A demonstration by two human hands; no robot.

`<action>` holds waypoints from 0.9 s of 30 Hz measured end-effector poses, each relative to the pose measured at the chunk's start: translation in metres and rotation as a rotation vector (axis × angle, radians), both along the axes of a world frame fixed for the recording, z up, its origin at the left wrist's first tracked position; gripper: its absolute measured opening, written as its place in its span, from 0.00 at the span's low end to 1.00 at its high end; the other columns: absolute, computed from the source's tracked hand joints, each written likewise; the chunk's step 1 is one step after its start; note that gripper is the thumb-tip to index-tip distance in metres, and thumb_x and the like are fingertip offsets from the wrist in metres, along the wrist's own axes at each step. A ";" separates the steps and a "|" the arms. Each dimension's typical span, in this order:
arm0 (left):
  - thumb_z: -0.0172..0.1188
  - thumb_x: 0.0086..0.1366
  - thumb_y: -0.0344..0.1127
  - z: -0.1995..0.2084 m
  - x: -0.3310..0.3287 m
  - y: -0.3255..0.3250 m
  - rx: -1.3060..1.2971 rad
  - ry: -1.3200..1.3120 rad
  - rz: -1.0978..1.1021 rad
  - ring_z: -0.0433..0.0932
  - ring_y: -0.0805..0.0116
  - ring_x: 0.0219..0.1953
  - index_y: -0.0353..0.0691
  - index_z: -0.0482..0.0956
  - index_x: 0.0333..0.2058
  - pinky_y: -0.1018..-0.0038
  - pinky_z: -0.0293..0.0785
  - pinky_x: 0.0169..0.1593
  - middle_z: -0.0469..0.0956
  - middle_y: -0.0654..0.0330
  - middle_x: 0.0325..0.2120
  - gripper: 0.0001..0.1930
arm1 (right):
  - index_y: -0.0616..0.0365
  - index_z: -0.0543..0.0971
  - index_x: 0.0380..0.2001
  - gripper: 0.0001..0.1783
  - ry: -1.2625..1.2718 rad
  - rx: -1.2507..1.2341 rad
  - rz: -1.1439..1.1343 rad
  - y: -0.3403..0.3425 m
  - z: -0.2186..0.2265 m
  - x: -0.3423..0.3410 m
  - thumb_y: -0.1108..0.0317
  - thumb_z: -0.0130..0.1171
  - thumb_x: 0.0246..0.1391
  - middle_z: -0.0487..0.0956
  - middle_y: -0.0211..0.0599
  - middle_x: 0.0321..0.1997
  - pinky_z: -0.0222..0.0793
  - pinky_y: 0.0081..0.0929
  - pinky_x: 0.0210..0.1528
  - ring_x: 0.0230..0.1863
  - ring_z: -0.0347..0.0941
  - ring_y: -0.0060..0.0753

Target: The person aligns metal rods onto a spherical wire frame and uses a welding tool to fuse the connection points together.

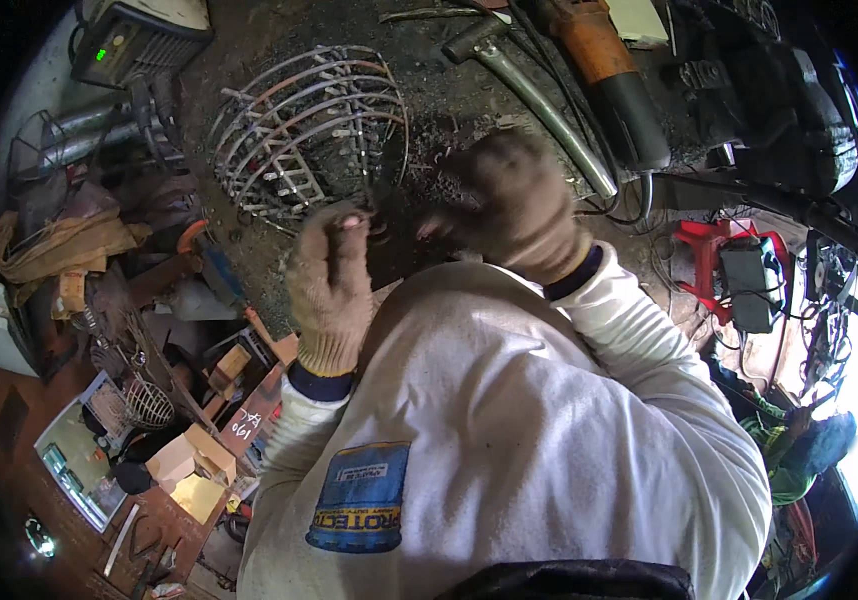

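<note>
Both my hands wear beige knitted gloves with bare fingertips showing. My left hand [332, 290] is at the near edge of the worktop, its fingers curled in. Something dark lies by its fingertips, too unclear to name. To the right, my right hand [521, 205] is smeared by motion, and its grip does not show. Just beyond my left hand stands a rounded cage of bent metal rods [314, 130], with short ribbed bar pieces inside it; neither hand visibly grips it. Dark grit covers the surface between the hands.
A hammer [539, 105] and an orange-and-black angle grinder [609, 85] lie at the far right. At the far left stands a box-shaped machine with a green display [134, 50]. Cables, a red stand [704, 265], cardboard boxes [189, 460] and a person in green [794, 460] surround the worktop.
</note>
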State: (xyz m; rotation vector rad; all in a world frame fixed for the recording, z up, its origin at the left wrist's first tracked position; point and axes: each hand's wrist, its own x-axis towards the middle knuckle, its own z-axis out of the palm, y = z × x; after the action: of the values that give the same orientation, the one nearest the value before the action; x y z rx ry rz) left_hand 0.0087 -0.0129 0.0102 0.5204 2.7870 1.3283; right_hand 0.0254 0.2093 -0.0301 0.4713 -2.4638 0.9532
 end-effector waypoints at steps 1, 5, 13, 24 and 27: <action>0.53 0.73 0.36 -0.001 0.004 -0.003 0.184 -0.173 0.082 0.83 0.67 0.32 0.36 0.79 0.45 0.72 0.78 0.38 0.84 0.56 0.33 0.11 | 0.52 0.82 0.38 0.18 -0.089 0.005 -0.148 0.011 -0.002 -0.002 0.55 0.69 0.46 0.79 0.41 0.29 0.74 0.40 0.35 0.32 0.78 0.47; 0.50 0.75 0.34 -0.018 0.012 -0.033 0.266 -0.388 0.062 0.81 0.72 0.30 0.37 0.75 0.48 0.75 0.77 0.36 0.83 0.56 0.32 0.10 | 0.50 0.81 0.47 0.20 -0.221 0.006 -0.581 0.050 0.007 -0.023 0.56 0.64 0.53 0.81 0.45 0.34 0.76 0.41 0.39 0.37 0.81 0.48; 0.56 0.71 0.33 -0.035 0.014 -0.047 0.003 -0.066 -0.053 0.83 0.59 0.36 0.41 0.80 0.44 0.66 0.78 0.40 0.83 0.56 0.33 0.08 | 0.57 0.82 0.32 0.08 -0.264 0.688 -0.598 0.076 -0.022 -0.069 0.69 0.55 0.54 0.83 0.42 0.29 0.79 0.43 0.32 0.33 0.82 0.50; 0.53 0.71 0.33 -0.034 0.003 -0.082 -0.132 -0.004 0.009 0.83 0.56 0.41 0.40 0.78 0.47 0.64 0.77 0.45 0.83 0.52 0.40 0.10 | 0.48 0.79 0.49 0.19 -0.674 0.628 -0.659 0.056 0.053 -0.051 0.54 0.53 0.60 0.82 0.51 0.43 0.74 0.49 0.47 0.46 0.79 0.55; 0.53 0.70 0.31 -0.034 -0.005 -0.089 -0.079 -0.076 -0.004 0.82 0.49 0.42 0.41 0.79 0.46 0.60 0.77 0.44 0.82 0.50 0.41 0.10 | 0.53 0.77 0.53 0.19 -0.504 0.557 -0.601 0.051 0.057 -0.010 0.58 0.51 0.62 0.81 0.49 0.36 0.74 0.45 0.43 0.41 0.80 0.49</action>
State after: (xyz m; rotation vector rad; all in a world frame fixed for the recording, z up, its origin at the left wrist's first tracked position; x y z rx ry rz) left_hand 0.0037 -0.1024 -0.0241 0.4615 2.7617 1.2046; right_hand 0.0155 0.2602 0.0271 -0.3985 -3.0348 0.1316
